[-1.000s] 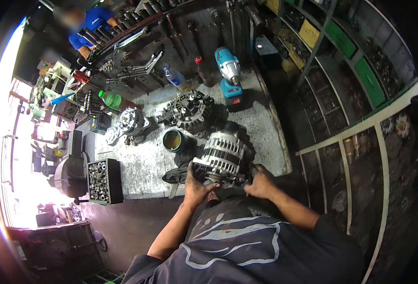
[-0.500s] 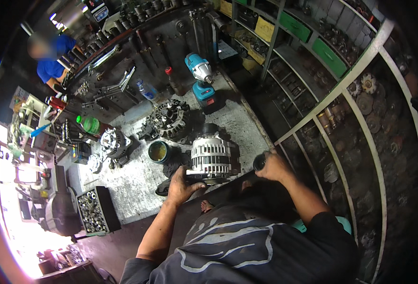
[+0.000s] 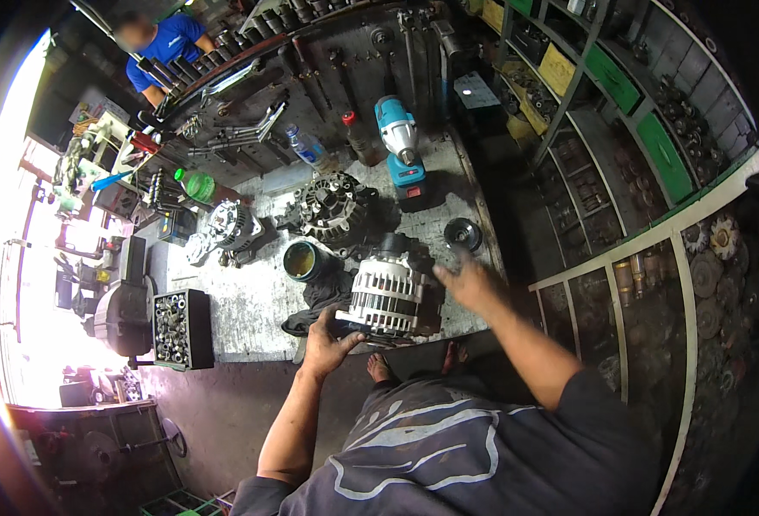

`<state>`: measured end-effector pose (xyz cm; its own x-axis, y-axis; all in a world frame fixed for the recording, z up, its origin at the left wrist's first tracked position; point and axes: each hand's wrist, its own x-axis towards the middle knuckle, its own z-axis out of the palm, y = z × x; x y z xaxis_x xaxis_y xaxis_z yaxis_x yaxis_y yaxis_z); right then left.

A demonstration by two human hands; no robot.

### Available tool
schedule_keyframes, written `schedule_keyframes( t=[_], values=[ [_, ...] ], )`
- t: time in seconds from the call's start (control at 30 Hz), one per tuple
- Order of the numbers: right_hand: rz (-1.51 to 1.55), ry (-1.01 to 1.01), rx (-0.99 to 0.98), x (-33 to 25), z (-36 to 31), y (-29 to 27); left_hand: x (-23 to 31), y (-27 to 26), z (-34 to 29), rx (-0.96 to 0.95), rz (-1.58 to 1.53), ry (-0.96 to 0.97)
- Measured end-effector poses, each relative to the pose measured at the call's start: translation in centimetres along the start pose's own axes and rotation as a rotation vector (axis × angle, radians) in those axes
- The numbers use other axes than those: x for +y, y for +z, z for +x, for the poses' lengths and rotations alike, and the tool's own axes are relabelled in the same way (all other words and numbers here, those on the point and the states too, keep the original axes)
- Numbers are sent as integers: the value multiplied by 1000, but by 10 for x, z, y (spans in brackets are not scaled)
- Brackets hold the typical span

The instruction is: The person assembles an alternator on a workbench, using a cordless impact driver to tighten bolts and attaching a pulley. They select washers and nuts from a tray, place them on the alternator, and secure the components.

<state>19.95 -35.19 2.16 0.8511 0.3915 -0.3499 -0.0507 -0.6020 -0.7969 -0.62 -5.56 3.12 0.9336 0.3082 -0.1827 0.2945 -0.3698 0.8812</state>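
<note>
A silver alternator (image 3: 388, 297) sits at the bench's near edge. My left hand (image 3: 321, 346) grips its lower left edge, the thumb in front and the other fingers partly hidden. My right hand (image 3: 474, 288), slightly blurred, hovers to the alternator's right with its fingers apart and nothing in them. Just beyond it on the bench lies a black round pulley-like part (image 3: 463, 235). A dark cloth (image 3: 332, 292) is bunched left of the alternator, next to an open tub of yellowish grease (image 3: 302, 260).
Behind stand an opened alternator (image 3: 332, 206), a teal cordless impact wrench (image 3: 399, 142) and bottles (image 3: 309, 148). Another alternator (image 3: 229, 225) and a green-capped bottle (image 3: 199, 183) are farther left. A black box of sockets (image 3: 181, 327) is at the left edge. A person in blue (image 3: 169, 47) is beyond the bench.
My right hand has put the black round part down on the bench, let go and come back toward the alternator. My left hand keeps its hold. The whole view has shifted.
</note>
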Motion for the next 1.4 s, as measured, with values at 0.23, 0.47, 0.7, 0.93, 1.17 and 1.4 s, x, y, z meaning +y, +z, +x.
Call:
schedule_keyframes(
  t=[0.23, 0.47, 0.7, 0.93, 1.17, 1.4],
  values=[
    [604, 157, -259, 34, -61, 77, 19, 15, -7, 58, 251, 11],
    [153, -5, 16, 47, -3, 10, 60, 95, -34, 8, 325, -70],
    [506, -188, -76, 57, -14, -12, 72, 137, -25, -85, 513, 56],
    [43, -408, 33, 94, -62, 4, 64, 138, -20, -29, 491, 209],
    [473, -119, -157, 87, -49, -10, 67, 136, -29, -28, 522, 132],
    [48, -241, 3, 95, -69, -29, 52, 127, -41, 38, 342, 113]
  ],
)
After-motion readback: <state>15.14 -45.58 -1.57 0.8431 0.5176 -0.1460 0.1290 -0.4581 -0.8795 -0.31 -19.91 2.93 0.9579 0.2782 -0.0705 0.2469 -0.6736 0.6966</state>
